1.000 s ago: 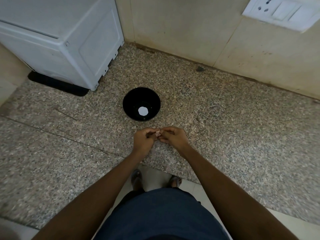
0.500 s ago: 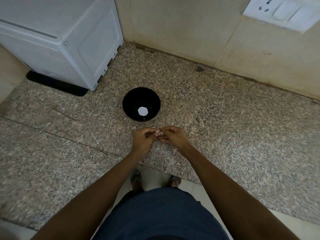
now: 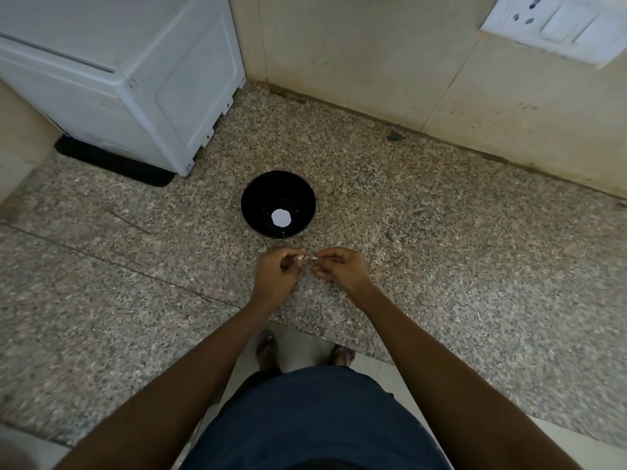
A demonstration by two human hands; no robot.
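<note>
**Mid-peel, bowl's waiting**

The black bowl (image 3: 245, 212) already holds one white bit (image 3: 281, 217). Just in front of it, left hand (image 3: 274, 279) and right hand (image 3: 339, 268) both pinch a small pale piece (image 3: 307, 257) over the granite counter (image 3: 441, 249). Looks like peeling. Next up is probably a short drop forward into the bowl.

Glossy black bowl (image 3: 278, 204); speckled polished granite counter (image 3: 441, 252); smooth white plastic appliance (image 3: 135, 79).

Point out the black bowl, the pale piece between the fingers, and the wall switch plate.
black bowl (image 3: 264, 195), head view, bare inner wall.
pale piece (image 3: 307, 257), head view, part showing between fingertips.
switch plate (image 3: 559, 25), head view, a rocker switch.
</note>
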